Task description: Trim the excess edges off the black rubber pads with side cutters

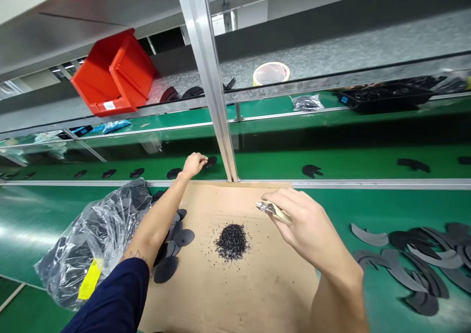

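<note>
The left hand (195, 164) reached out over the green strip (265, 168) behind the bench (331, 200), its fingers drawn together at the near edge of a black part (211, 162) that lay on that strip, just left of the foot of a metal post (215, 88); whether the fingers gripped the part or only touched it could not be told. The right hand (300, 217) was closed around the pale handles of a pair of nippers (274, 210), the metal tips pointing left above a brown sheet (272, 284) spread on the bench; below and to the left of those tips, a heap of small black bits (232, 242) sat on the sheet, with loose crumbs scattered about it.

Dark discs (184, 237) lay along the sheet's left edge, beside the left forearm; next to them stood a clear plastic bag (99, 235) filled with dark pieces and bearing a yellow label (89, 280); right of the sheet, curved dark strips (419, 259) were piled loosely on the bench; more black parts were spaced out along the green strip; on the shelf (331, 43) above were a red bin (117, 78) and a roll of tape (272, 66).
</note>
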`<state>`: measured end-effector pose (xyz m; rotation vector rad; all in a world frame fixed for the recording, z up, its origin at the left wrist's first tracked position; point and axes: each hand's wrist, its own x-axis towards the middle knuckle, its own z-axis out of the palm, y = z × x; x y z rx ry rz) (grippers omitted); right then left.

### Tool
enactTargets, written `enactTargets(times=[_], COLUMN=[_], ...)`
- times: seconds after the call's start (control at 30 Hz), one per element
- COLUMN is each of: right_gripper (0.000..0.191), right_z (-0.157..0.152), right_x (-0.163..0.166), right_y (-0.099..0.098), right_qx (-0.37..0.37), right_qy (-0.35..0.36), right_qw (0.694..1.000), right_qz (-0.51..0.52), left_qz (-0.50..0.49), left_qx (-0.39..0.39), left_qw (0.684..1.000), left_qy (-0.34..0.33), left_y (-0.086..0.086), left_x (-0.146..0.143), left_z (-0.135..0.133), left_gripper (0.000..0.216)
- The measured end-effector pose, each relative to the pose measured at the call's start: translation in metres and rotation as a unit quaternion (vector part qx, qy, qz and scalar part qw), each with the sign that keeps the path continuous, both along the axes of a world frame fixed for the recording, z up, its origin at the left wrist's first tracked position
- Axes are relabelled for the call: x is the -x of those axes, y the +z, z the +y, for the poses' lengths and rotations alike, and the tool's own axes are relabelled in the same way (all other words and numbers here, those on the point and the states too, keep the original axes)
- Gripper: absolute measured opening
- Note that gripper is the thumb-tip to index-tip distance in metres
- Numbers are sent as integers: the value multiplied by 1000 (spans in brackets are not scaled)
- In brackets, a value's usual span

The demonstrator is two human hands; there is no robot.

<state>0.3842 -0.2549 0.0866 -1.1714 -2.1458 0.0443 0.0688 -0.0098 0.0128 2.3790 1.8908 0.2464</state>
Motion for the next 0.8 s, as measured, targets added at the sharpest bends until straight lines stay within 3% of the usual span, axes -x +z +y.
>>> enactTargets(times=[0.13, 0.23, 0.5, 0.8], right_gripper=[15, 13, 13, 9], right_z=[-3, -3, -3, -16], right_x=[-3, -4, 6, 10], right_y=[2, 3, 6, 6], right_qx=[5, 4, 1, 9], right_qy=[3, 4, 28, 10], right_qw=[1000, 1000, 1000, 1000], right_qz=[5, 13, 13, 13], left_qz=[-1, -3, -23, -6], left_qx=[38, 52, 70, 46], left_qw=[999, 999, 997, 998], left_qy=[5, 11, 20, -41], left_y=[-39, -52, -61, -56], left_x=[-2, 5, 1, -6], left_z=[7, 12, 25, 1], left_gripper=[34, 35, 35, 33])
